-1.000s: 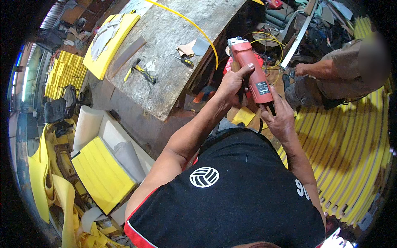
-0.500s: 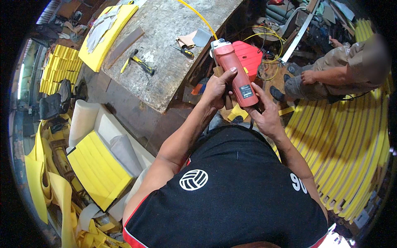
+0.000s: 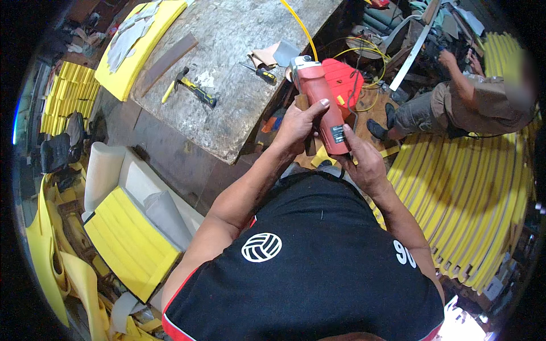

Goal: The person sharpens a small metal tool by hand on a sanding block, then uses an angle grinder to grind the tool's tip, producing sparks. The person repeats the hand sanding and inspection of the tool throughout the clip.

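In front of my body I hold a red angle grinder [image 3: 322,99] with a grey metal head pointing away from me. My left hand [image 3: 297,126] is closed round its left side, with the thumb lying on top of the body. My right hand [image 3: 367,162] grips the rear end near a dark label, its fingers partly hidden beneath. A brown strip [image 3: 310,146] shows under my left hand; I cannot tell if it is held. A yellow hose [image 3: 301,25] runs over the table to near the grinder's head, where its end is hidden.
On the worn table [image 3: 227,113] lie a hammer [image 3: 195,91], a screwdriver [image 3: 264,74], a brown strip and a yellow foam sheet [image 3: 114,77]. A red board [image 3: 344,85] stands beyond the grinder. Another person [image 3: 478,102] sits at right by stacked yellow strips [image 3: 455,199]. A cream sofa [image 3: 139,176] is at left.
The view has shifted slightly, with the table appearing further right. My hands still hold the grinder, now turned a little. The other person has raised their hands and leaned back.
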`<move>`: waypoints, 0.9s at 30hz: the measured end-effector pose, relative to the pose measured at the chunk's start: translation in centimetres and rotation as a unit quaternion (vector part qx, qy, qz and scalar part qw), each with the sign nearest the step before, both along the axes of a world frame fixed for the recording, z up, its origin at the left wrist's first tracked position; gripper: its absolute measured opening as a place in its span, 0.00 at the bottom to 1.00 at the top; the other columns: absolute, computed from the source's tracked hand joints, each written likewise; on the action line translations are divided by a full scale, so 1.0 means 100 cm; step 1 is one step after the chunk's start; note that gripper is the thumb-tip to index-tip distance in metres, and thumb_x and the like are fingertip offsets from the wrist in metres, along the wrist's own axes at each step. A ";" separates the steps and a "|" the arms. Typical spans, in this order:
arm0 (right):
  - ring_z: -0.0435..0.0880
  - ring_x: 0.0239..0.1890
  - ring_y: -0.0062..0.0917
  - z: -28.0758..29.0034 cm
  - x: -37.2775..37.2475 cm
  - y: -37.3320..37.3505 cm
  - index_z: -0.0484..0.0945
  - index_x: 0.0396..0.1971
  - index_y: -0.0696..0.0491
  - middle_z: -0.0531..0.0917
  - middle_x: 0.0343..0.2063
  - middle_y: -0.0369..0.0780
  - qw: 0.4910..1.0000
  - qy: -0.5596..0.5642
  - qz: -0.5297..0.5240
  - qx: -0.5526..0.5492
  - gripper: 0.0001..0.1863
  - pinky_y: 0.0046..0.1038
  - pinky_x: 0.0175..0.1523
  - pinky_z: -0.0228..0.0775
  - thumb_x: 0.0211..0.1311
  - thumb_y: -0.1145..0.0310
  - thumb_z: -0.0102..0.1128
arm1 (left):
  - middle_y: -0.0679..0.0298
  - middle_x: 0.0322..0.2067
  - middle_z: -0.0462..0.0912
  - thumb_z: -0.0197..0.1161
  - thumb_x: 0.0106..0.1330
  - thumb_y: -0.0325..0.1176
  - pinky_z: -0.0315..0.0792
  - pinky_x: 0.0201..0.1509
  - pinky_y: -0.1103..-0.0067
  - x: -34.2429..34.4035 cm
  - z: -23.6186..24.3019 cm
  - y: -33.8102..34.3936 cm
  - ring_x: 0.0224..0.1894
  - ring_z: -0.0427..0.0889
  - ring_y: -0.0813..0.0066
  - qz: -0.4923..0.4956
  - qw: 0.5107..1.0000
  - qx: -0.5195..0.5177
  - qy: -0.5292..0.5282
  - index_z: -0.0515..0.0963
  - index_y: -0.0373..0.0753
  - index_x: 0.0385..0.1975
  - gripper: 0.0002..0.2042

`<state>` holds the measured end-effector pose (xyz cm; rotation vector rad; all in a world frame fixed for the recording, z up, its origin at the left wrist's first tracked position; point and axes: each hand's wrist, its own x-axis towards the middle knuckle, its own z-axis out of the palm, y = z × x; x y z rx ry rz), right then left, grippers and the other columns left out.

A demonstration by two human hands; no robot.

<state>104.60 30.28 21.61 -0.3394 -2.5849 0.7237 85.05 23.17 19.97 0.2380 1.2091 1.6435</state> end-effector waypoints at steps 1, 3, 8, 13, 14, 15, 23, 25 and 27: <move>0.85 0.40 0.41 0.004 -0.007 0.000 0.66 0.66 0.57 0.83 0.44 0.49 1.000 0.012 0.013 0.025 0.41 0.36 0.45 0.77 0.50 0.70 0.74 | 0.66 0.28 0.84 0.66 0.66 0.39 0.73 0.20 0.81 -0.007 0.003 -0.004 0.22 0.81 0.80 -0.014 1.000 -0.007 -0.002 0.76 0.40 0.43 0.12; 0.85 0.41 0.41 0.000 -0.018 -0.001 0.68 0.64 0.57 0.84 0.43 0.48 0.998 0.024 0.014 0.053 0.39 0.37 0.44 0.77 0.50 0.70 0.73 | 0.65 0.28 0.84 0.66 0.66 0.38 0.72 0.19 0.82 -0.017 0.004 -0.005 0.21 0.81 0.80 -0.031 0.999 -0.015 0.001 0.76 0.40 0.42 0.11; 0.85 0.41 0.41 -0.013 -0.036 -0.002 0.68 0.64 0.57 0.83 0.43 0.50 0.996 0.035 0.010 0.087 0.38 0.38 0.43 0.78 0.50 0.70 0.72 | 0.64 0.29 0.85 0.66 0.66 0.38 0.73 0.19 0.82 -0.043 -0.014 -0.006 0.21 0.81 0.79 -0.051 0.998 -0.024 0.010 0.77 0.40 0.40 0.11; 0.84 0.47 0.41 0.003 -0.050 -0.006 0.64 0.66 0.58 0.81 0.48 0.52 1.000 -0.019 0.024 -0.004 0.39 0.38 0.50 0.77 0.54 0.66 0.71 | 0.64 0.30 0.84 0.67 0.66 0.39 0.75 0.22 0.81 -0.054 -0.017 -0.008 0.25 0.82 0.78 -0.028 1.000 -0.005 0.009 0.77 0.38 0.43 0.14; 0.84 0.49 0.39 0.003 -0.052 -0.004 0.63 0.66 0.59 0.80 0.50 0.52 0.996 -0.016 0.009 -0.090 0.39 0.37 0.53 0.76 0.56 0.64 0.69 | 0.64 0.31 0.85 0.67 0.66 0.39 0.75 0.23 0.80 -0.056 -0.017 -0.010 0.26 0.83 0.78 -0.031 0.999 -0.012 0.015 0.76 0.38 0.44 0.14; 0.83 0.51 0.38 0.002 -0.053 -0.002 0.63 0.67 0.59 0.79 0.52 0.52 0.984 -0.014 -0.006 -0.175 0.39 0.36 0.55 0.74 0.58 0.62 0.68 | 0.63 0.32 0.85 0.67 0.65 0.39 0.77 0.26 0.80 -0.057 -0.020 -0.011 0.28 0.83 0.78 -0.032 0.999 -0.011 0.023 0.76 0.37 0.45 0.15; 0.77 0.55 0.24 -0.036 -0.113 0.018 0.65 0.65 0.57 0.77 0.56 0.40 0.702 0.064 -0.096 -0.703 0.32 0.29 0.60 0.69 0.73 0.50 0.54 | 0.59 0.43 0.83 0.72 0.61 0.35 0.77 0.49 0.74 -0.029 -0.047 -0.013 0.44 0.83 0.72 -0.044 0.982 0.003 0.183 0.70 0.33 0.52 0.24; 0.77 0.55 0.23 -0.029 -0.121 0.005 0.66 0.64 0.56 0.78 0.55 0.39 0.707 0.082 -0.125 -0.691 0.30 0.28 0.61 0.67 0.73 0.49 0.54 | 0.53 0.48 0.81 0.69 0.58 0.34 0.74 0.56 0.70 -0.025 -0.045 -0.020 0.50 0.82 0.64 -0.079 0.968 -0.021 0.236 0.67 0.34 0.59 0.30; 0.77 0.54 0.23 -0.043 -0.119 0.008 0.67 0.62 0.55 0.79 0.53 0.37 0.713 0.096 -0.126 -0.683 0.29 0.28 0.61 0.67 0.71 0.50 0.57 | 0.53 0.52 0.79 0.66 0.61 0.32 0.71 0.60 0.71 -0.019 -0.035 -0.028 0.54 0.79 0.64 -0.089 0.938 -0.044 0.333 0.60 0.34 0.65 0.33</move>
